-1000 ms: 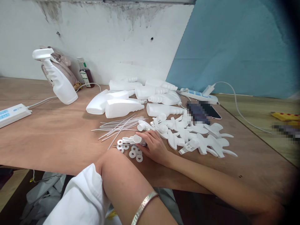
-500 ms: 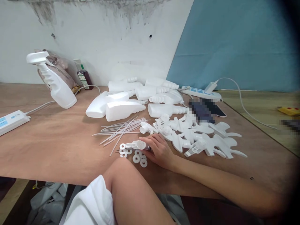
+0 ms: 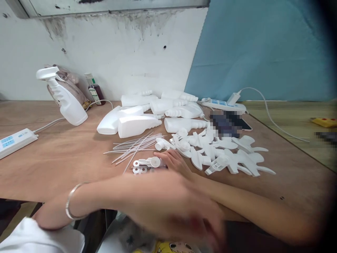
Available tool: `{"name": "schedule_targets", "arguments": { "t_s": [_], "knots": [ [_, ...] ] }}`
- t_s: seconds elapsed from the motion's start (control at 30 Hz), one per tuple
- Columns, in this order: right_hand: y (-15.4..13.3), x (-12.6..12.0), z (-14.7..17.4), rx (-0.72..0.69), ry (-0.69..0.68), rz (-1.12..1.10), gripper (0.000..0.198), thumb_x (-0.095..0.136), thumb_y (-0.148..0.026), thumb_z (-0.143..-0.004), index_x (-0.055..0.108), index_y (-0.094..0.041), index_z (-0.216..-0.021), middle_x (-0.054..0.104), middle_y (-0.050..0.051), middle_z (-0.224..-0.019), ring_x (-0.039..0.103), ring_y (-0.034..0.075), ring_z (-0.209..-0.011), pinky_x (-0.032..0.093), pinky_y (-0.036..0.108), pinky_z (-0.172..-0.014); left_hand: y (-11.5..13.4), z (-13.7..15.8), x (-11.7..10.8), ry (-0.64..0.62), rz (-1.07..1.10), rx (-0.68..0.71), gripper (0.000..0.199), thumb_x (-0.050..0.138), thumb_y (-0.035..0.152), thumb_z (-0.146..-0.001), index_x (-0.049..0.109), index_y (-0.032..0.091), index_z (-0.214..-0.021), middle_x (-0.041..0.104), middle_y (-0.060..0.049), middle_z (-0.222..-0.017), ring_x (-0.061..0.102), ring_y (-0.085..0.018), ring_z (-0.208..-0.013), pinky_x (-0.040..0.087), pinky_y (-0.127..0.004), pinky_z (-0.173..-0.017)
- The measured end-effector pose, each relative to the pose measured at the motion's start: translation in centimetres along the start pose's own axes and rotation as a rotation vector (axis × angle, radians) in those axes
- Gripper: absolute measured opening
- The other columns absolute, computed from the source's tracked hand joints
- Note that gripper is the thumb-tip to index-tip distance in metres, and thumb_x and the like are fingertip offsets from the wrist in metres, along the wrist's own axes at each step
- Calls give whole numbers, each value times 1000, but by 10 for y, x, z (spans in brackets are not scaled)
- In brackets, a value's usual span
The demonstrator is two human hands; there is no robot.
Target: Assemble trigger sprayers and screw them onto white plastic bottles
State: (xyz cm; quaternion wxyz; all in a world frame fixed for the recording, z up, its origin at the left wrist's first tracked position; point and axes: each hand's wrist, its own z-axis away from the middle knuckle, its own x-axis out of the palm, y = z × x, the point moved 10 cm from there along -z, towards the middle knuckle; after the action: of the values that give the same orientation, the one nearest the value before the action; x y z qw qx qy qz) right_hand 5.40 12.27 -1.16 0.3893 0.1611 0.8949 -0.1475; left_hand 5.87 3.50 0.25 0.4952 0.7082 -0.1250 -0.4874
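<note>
My left hand [image 3: 168, 207] is smeared by motion in the foreground, a silver bangle on its wrist. Its fingers are too blurred to show whether they hold anything. Behind it, my right hand [image 3: 175, 161] rests over the table, fingers curled around a white spray trigger head [image 3: 154, 162] lying on its side. A thin metal tool [image 3: 134, 168] sticks out leftward below the trigger head; its kind is unclear. White ring washers [image 3: 136, 170] lie beside it, partly covered by my left arm. Thin white tubes [image 3: 137, 147] are spread just beyond.
Several white bottles [image 3: 139, 125] lie at the back, and loose trigger heads [image 3: 223, 158] pile up at right. An assembled spray bottle [image 3: 71, 105] stands tilted at left, near a dark glass bottle [image 3: 95, 92]. Power strips [image 3: 17, 142] and a phone [image 3: 243, 123] sit on the table [image 3: 65, 151].
My left hand has swung down and to the right, from out of sight into the foreground, now covering some washers. My right hand stays at the trigger head. The view has tilted up slightly.
</note>
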Motion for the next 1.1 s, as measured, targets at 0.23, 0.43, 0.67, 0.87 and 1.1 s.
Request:
{"name": "schedule_targets", "arguments": {
  "t_s": [0.23,0.43,0.67,0.87,1.1],
  "knots": [
    [3,4,1,26,-41,-23,31,50,-29,-84,47,-13,-110,61,9,-96,50,22,-87,40,36,-75,-88,38,-163,246,-795,-760,36,44,41,-79,56,16,-57,56,-5,-54,49,-17,-50,29,-25,-47],
    [1,0,1,11,-39,-27,31,52,-34,-82,50,-14,-106,62,9,-94,51,22,-86,39,35,-75,-132,43,-133,128,-691,-818,21,54,35,-69,64,18,-62,64,-5,-65,55,-17,-60,31,-23,-49],
    [3,-5,0,41,1,-19,30,52,-39,-82,54,-15,-100,63,7,-88,52,21,-86,38,34,-75,-89,44,-163,380,-541,-621,18,54,25,-68,61,16,-54,57,0,-48,50,-11,-47,30,-19,-42],
    [5,-4,1,49,12,-29,28,53,-34,-83,52,-14,-103,63,7,-92,53,21,-87,39,34,-76,-39,34,-179,871,-106,-182,16,61,29,-72,61,14,-68,62,-2,-59,56,-11,-52,45,-20,-48],
    [3,-5,0,40,10,-16,28,52,-32,-83,52,-13,-103,63,7,-89,53,21,-86,39,34,-76,-78,15,-151,967,247,-12,18,64,27,-72,58,12,-79,65,-4,-69,65,-16,-65,55,-27,-61]
  ]
}}
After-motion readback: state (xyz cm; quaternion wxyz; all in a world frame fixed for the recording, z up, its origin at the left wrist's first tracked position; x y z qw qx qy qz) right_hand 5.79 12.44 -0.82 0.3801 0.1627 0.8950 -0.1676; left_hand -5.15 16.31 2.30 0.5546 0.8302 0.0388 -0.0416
